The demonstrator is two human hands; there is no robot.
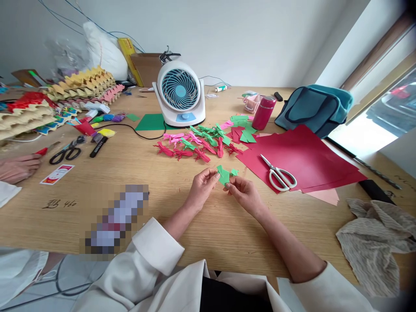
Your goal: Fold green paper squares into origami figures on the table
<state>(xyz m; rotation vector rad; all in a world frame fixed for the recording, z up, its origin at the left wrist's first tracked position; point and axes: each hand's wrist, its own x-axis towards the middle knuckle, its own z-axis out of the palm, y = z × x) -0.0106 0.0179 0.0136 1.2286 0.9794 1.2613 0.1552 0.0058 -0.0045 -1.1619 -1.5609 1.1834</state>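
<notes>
A small folded piece of green paper is held up between both hands over the wooden table. My left hand pinches its left edge between thumb and fingers. On its lower right edge are the closed fingertips of my right hand. Just above that hand lies a small green scrap. Beyond the hands is a pile of folded figures in green, pink and red. White-handled scissors rest on large red sheets to the right.
A white fan stands behind the pile. At right are a red flask, a blue bag and a crumpled cloth. Black scissors, a marker and another person's hand are at left.
</notes>
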